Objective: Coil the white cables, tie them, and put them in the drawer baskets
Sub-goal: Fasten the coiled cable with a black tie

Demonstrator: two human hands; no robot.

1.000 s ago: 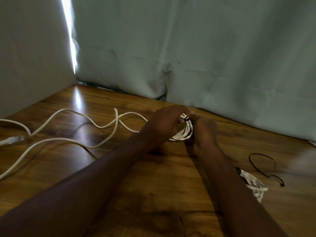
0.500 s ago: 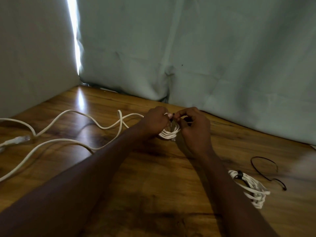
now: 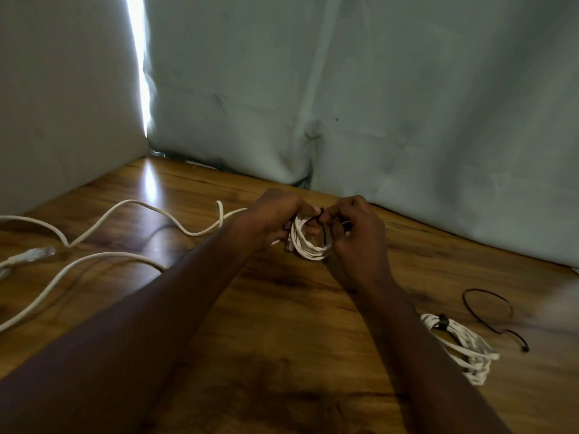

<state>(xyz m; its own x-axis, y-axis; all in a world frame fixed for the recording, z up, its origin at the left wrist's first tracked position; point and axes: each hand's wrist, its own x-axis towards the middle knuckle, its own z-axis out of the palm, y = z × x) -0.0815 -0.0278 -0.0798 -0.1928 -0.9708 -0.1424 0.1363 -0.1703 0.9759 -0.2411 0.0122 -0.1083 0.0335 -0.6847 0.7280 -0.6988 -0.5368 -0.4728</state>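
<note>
Both hands meet over the wooden table point(image 3: 282, 308) at mid-frame. My left hand point(image 3: 272, 217) grips a small coil of white cable point(image 3: 308, 245) from the left. My right hand point(image 3: 357, 233) pinches a thin black tie point(image 3: 322, 219) at the top of that coil. A second white coil point(image 3: 460, 343), bound with a black tie, lies on the table at the right. A long loose white cable point(image 3: 103, 255) snakes across the left of the table, its clear plug point(image 3: 31, 255) near the left edge.
A loose black tie point(image 3: 488, 308) lies curled on the table beyond the bound coil. Grey cloth point(image 3: 376, 104) hangs along the back edge and a pale wall point(image 3: 62, 104) closes the left side. No drawer or basket is in view.
The hands have shifted slightly on the coil; my right hand now pinches the black tie at its top and the coil hangs more open between the hands.
</note>
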